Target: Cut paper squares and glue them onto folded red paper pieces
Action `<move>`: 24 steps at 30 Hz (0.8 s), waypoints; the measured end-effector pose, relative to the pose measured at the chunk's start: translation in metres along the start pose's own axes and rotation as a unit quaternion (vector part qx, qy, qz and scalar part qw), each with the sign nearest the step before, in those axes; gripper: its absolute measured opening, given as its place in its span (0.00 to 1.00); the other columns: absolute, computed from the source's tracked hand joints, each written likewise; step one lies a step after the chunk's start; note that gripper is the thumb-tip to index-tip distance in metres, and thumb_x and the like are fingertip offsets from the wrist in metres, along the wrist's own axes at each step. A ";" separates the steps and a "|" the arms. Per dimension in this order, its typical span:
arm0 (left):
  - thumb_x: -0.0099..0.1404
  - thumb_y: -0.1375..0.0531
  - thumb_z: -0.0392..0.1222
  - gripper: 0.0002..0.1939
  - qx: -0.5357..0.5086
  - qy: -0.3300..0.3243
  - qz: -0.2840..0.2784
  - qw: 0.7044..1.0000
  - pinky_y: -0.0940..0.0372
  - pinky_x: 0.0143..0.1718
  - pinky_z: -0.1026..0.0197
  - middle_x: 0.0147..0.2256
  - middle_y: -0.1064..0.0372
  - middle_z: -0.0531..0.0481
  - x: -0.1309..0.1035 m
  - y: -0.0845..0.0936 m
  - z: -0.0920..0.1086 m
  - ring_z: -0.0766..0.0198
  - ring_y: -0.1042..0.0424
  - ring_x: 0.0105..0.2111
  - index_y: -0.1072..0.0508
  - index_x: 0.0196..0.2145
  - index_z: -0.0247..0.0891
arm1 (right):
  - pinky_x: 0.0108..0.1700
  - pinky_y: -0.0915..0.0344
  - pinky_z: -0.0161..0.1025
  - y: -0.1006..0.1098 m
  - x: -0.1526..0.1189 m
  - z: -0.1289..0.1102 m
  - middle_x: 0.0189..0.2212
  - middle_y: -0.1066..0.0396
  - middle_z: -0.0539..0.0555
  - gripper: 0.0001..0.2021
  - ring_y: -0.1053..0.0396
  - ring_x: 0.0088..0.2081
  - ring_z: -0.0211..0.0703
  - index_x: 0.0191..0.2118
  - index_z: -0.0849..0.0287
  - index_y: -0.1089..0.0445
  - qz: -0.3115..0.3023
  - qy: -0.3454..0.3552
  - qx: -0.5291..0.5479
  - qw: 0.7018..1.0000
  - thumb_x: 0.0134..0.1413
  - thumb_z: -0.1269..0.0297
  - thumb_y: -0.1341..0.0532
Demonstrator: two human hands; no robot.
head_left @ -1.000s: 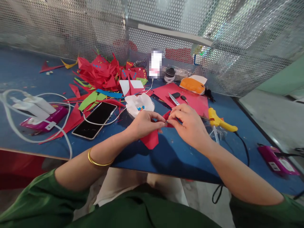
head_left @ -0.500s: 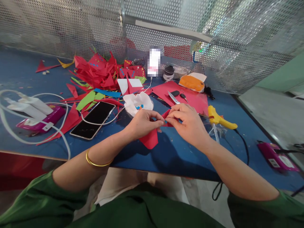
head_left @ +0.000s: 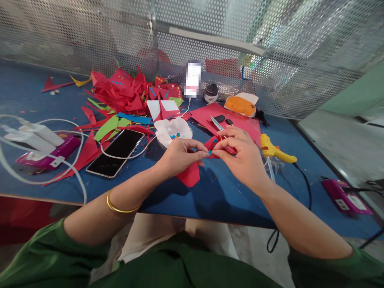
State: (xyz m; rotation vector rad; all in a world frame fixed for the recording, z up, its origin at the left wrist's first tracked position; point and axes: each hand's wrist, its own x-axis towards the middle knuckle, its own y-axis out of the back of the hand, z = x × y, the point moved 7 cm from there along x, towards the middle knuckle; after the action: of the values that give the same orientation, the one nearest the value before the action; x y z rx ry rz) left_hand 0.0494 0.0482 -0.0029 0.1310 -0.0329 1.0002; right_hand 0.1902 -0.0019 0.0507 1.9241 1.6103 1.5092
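My left hand (head_left: 184,157) is closed, with a piece of red paper (head_left: 189,176) held under its fingers and hanging below them. More red paper with a blue spot shows behind the fingertips. At the meeting point of both hands is a tiny blue paper piece (head_left: 210,152). My right hand (head_left: 240,154) pinches it with thumb and forefinger, the other fingers curled above. Just beyond my right hand lie scissors (head_left: 216,123), their red handles partly hidden. A white paper-lined bowl (head_left: 160,127) with small blue and orange bits stands beyond my left hand.
Red paper scraps (head_left: 120,90) pile up at the back left. A dark phone (head_left: 117,152) and white cables lie left, near a purple power strip (head_left: 67,150). At right are a yellow glue gun (head_left: 271,148) and another purple strip (head_left: 342,194). Perforated metal mesh (head_left: 90,36) stands behind.
My right fingers have shifted slightly, so the tiny blue piece and the scissors' red handles show more plainly. The whole view has moved a little; my left hand keeps its hold.
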 end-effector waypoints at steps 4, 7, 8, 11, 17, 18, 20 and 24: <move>0.59 0.36 0.41 0.05 0.005 -0.011 -0.001 1.000 0.30 0.32 0.61 0.25 0.26 0.51 0.000 -0.001 0.002 0.66 0.25 0.24 0.23 0.29 0.36 | 0.59 0.40 0.59 -0.004 -0.001 -0.003 0.47 0.27 0.57 0.05 0.36 0.58 0.56 0.29 0.54 0.26 -0.003 0.002 0.004 1.000 0.54 0.68 0.34; 0.59 0.36 0.41 0.05 0.004 -0.008 0.004 1.000 0.30 0.31 0.62 0.26 0.25 0.51 -0.001 0.000 0.003 0.66 0.26 0.24 0.23 0.29 0.36 | 0.59 0.41 0.58 -0.005 -0.001 -0.004 0.47 0.26 0.57 0.06 0.35 0.58 0.55 0.28 0.54 0.28 -0.009 -0.005 0.025 1.000 0.55 0.68 0.36; 0.59 0.36 0.41 0.06 0.004 -0.005 0.007 1.000 0.31 0.31 0.62 0.26 0.25 0.51 -0.001 0.000 0.004 0.66 0.26 0.24 0.23 0.28 0.36 | 0.59 0.41 0.58 -0.003 0.000 -0.003 0.47 0.26 0.57 0.06 0.34 0.58 0.55 0.28 0.55 0.28 -0.010 -0.014 0.036 0.999 0.55 0.68 0.36; 0.58 0.34 0.42 0.06 0.008 0.005 0.018 1.000 0.32 0.30 0.63 0.23 0.26 0.52 -0.002 0.002 0.005 0.66 0.27 0.23 0.23 0.29 0.36 | 0.58 0.40 0.56 0.004 0.001 0.007 0.48 0.25 0.57 0.05 0.31 0.55 0.53 0.28 0.55 0.29 -0.022 -0.071 0.075 0.994 0.55 0.66 0.37; 0.56 0.33 0.38 0.05 -0.002 0.024 -0.002 1.000 0.32 0.30 0.65 0.21 0.27 0.53 -0.002 -0.001 0.002 0.68 0.27 0.23 0.24 0.28 0.35 | 0.36 0.36 0.42 0.006 -0.001 0.027 0.30 0.25 0.52 0.07 0.30 0.32 0.43 0.26 0.56 0.31 -0.123 -0.175 0.084 0.973 0.53 0.62 0.38; 0.56 0.33 0.37 0.05 -0.004 0.027 -0.006 1.000 0.32 0.29 0.65 0.21 0.28 0.54 -0.001 -0.001 0.001 0.68 0.27 0.23 0.25 0.27 0.35 | 0.32 0.38 0.40 0.005 -0.002 0.027 0.26 0.27 0.50 0.07 0.33 0.28 0.41 0.26 0.56 0.31 -0.135 -0.176 0.080 0.972 0.53 0.62 0.38; 0.55 0.33 0.36 0.06 -0.012 0.032 -0.005 0.999 0.32 0.28 0.65 0.21 0.29 0.55 0.000 -0.002 -0.002 0.68 0.27 0.23 0.27 0.28 0.35 | 0.29 0.42 0.38 0.002 -0.002 0.027 0.22 0.32 0.48 0.07 0.38 0.25 0.38 0.26 0.56 0.31 -0.145 -0.170 0.077 0.972 0.53 0.62 0.38; 0.52 0.32 0.29 0.16 -0.079 0.068 0.031 0.994 0.31 0.25 0.65 0.21 0.35 0.62 0.001 0.000 -0.010 0.68 0.27 0.19 0.36 0.32 0.38 | 0.29 0.43 0.38 0.000 -0.002 0.025 0.22 0.32 0.48 0.08 0.39 0.26 0.38 0.26 0.57 0.30 -0.137 -0.159 0.075 0.975 0.53 0.62 0.38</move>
State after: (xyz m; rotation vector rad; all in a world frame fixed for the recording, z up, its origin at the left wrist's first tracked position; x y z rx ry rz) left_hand 0.0496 0.0507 -0.0124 -0.0839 0.0096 1.0617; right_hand 0.2101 0.0068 0.0382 1.8097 1.7887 0.9448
